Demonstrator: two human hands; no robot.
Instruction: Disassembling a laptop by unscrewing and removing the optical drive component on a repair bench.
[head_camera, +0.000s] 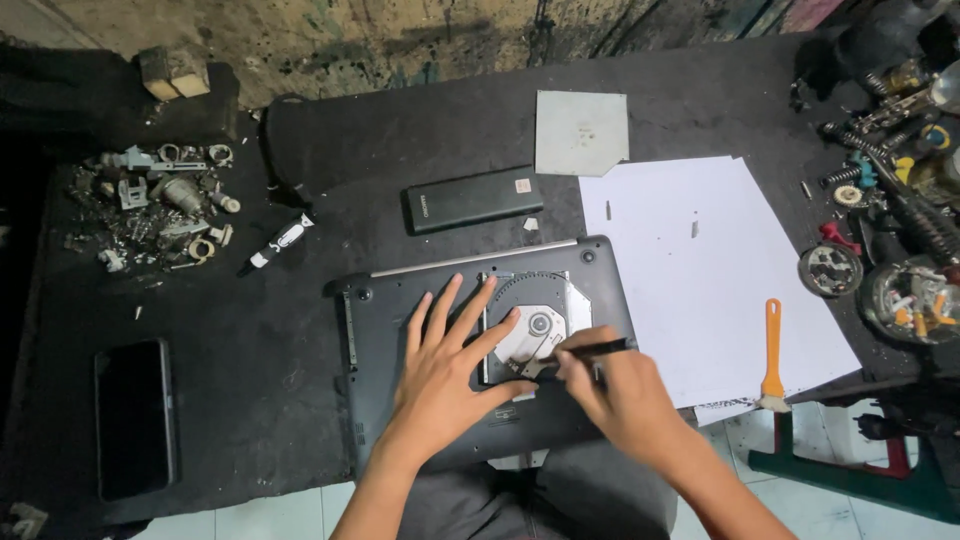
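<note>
A dark grey laptop (400, 300) lies upside down on the black workbench (300, 380), with its silver optical drive (545, 318) exposed in the base. My left hand (445, 365) rests flat on the laptop's underside, fingers spread, fingertips touching the drive's left edge. My right hand (620, 395) grips a thin black tool (585, 351) like a pen, its tip at the drive's lower edge.
A black laptop battery (472, 198) lies behind the laptop, a grey square sheet (580, 132) beyond it. White paper (700, 270) with small screws lies to the right, an orange-handled brush (772, 355) on it. A phone (133, 418) is at left, metal scraps (165, 205) further back, cluttered tools (890, 180) far right.
</note>
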